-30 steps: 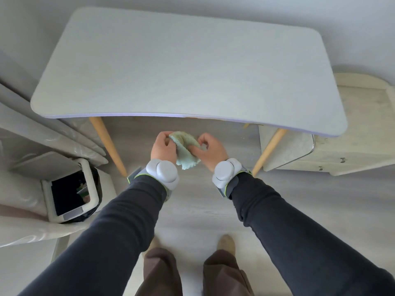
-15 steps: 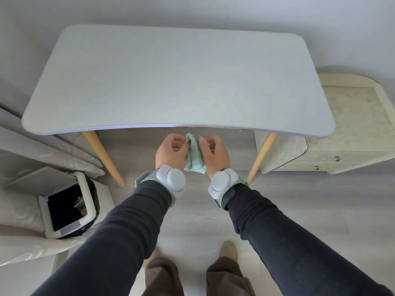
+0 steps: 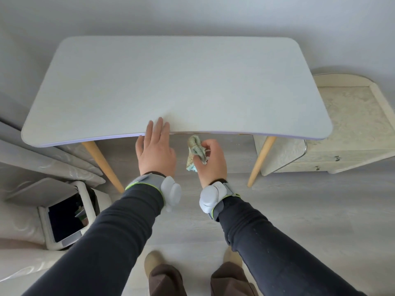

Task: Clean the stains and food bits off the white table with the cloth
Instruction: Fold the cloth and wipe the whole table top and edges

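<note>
The tabletop (image 3: 171, 82) is matt and smooth, with a fine pale grain. Its legs (image 3: 102, 163) are light bare wood. The cloth (image 3: 193, 146) looks fluffy and rough. The floor (image 3: 310, 210) has matt grey wood-look planks, and the wrist bands (image 3: 171, 193) carry smooth grey plastic

A bin (image 3: 66, 212) with a pale rim and dark inside stands well to the left of the left hand (image 3: 156, 152), nearer the person. Something greenish lies in it. Pale quilted cushions (image 3: 49, 157) run beside it. Well to the right of the right hand (image 3: 211, 161) stands a cream cabinet (image 3: 346, 129) with small dark knobs. Grey wood-look floor (image 3: 299, 199) lies below both hands.
</note>
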Demonstrator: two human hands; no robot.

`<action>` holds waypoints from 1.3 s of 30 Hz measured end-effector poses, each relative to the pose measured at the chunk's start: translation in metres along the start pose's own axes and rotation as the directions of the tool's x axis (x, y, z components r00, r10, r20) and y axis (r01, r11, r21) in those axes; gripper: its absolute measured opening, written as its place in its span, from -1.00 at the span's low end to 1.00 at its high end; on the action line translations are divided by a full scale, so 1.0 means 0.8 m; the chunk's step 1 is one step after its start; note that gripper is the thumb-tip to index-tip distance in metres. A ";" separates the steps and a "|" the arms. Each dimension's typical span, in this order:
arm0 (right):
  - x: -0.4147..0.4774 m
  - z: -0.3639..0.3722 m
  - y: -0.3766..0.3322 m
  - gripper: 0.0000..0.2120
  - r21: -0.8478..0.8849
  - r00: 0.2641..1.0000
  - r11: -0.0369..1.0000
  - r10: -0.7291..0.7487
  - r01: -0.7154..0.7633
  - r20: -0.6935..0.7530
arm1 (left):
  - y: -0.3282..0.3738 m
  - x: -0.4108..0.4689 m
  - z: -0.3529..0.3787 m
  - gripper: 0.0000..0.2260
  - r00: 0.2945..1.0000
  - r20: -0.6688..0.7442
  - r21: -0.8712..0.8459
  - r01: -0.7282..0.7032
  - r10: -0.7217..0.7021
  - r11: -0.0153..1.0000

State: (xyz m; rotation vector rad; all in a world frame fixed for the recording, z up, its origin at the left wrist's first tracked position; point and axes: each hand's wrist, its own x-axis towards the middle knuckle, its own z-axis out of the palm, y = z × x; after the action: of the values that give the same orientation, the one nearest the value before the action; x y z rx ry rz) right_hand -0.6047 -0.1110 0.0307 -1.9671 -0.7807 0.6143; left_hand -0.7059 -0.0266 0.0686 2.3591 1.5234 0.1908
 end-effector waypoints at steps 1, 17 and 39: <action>0.002 0.002 -0.002 -0.79 -0.011 1.000 1.000 -0.011 0.011 0.010 | -0.004 0.003 -0.001 -0.41 0.999 0.031 0.059 0.007 -0.008 0.998; 0.012 0.046 -0.034 -0.86 0.021 0.966 0.987 0.158 -0.157 -0.204 | -0.019 0.024 -0.021 -0.45 1.000 0.004 0.132 -0.031 0.031 0.991; 0.013 0.038 -0.024 -0.84 0.209 0.915 0.957 0.261 -0.203 -0.306 | -0.016 0.021 -0.012 -0.44 0.999 -0.042 0.163 -0.006 0.013 0.987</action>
State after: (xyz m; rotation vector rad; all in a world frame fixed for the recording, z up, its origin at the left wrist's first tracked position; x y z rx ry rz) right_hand -0.6240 -0.0784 0.0323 -1.9459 -0.2762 0.4533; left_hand -0.7128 -0.0042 0.0724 2.5033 1.6039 0.1250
